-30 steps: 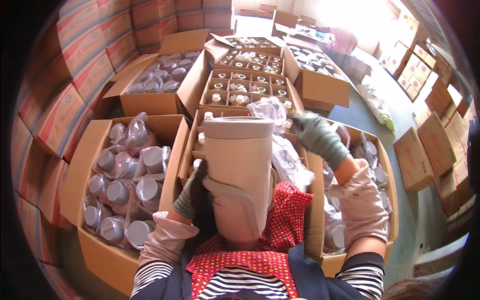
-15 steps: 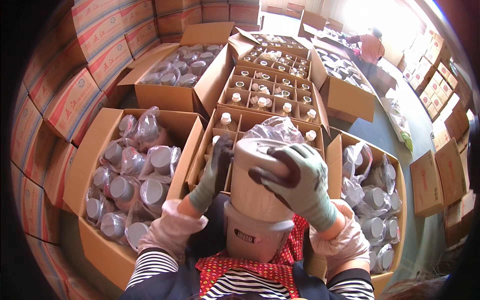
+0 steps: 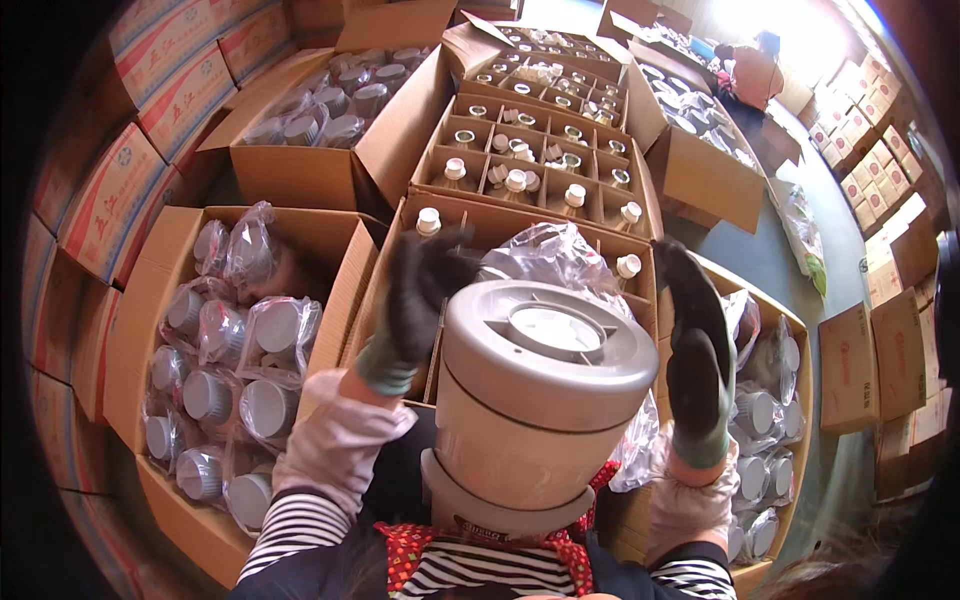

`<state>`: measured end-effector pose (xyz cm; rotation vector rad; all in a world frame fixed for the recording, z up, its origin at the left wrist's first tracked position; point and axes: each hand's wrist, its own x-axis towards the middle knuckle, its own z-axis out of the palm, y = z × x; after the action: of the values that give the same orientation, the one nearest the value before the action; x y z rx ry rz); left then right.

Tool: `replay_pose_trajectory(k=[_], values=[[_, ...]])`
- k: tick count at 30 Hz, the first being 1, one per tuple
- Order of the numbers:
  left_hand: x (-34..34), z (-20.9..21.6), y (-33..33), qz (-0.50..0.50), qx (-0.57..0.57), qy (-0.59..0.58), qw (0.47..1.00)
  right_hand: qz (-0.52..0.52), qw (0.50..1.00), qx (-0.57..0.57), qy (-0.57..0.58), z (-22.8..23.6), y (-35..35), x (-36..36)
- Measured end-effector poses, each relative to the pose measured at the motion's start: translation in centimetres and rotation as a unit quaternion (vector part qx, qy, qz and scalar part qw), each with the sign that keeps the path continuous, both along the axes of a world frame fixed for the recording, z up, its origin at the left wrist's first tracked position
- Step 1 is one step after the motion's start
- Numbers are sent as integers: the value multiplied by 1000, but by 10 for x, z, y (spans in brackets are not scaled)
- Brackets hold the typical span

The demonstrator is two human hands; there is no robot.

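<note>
A cream plastic canister [image 3: 510, 450] with a round grey lid [image 3: 548, 340] stands upright in front of me. Its base sits in a grey tub [image 3: 500, 517] at my lap. To the left of the lid is my left hand [image 3: 418, 300], in a dark-palmed glove, blurred, its fingers stretched forward and apart with nothing seen in them. On the other side, my right hand [image 3: 698, 345] is held open and upright, its flat palm toward the lid without touching it. Clear plastic wrap [image 3: 550, 258] lies behind the canister, on an open divided carton [image 3: 395, 305] holding white-capped bottles [image 3: 428, 222].
Open cartons of grey-lidded containers in clear bags flank me at left [image 3: 120, 400] and right [image 3: 795, 440]. More divided bottle cartons [image 3: 535, 190] run away ahead. Stacked boxes [image 3: 115, 200] line the left side. A person [image 3: 752, 80] is at the far right.
The right hand has left the canister's lid and moved right, opening flat. The left hand has risen slightly. The canister now tilts nearer the view, showing the lid's top, and my view has shifted.
</note>
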<state>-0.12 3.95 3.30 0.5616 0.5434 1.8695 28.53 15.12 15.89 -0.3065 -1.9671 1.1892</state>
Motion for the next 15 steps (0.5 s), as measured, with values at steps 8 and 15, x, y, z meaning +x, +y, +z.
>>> replay_pose_trajectory(k=[8,15], values=[[-34,-40,6,-150,224,-92,959,-112,954,214,-177,3,12,16],[30,63,-10,-102,96,12,990,15,911,396,-114,40,-34,-17]])
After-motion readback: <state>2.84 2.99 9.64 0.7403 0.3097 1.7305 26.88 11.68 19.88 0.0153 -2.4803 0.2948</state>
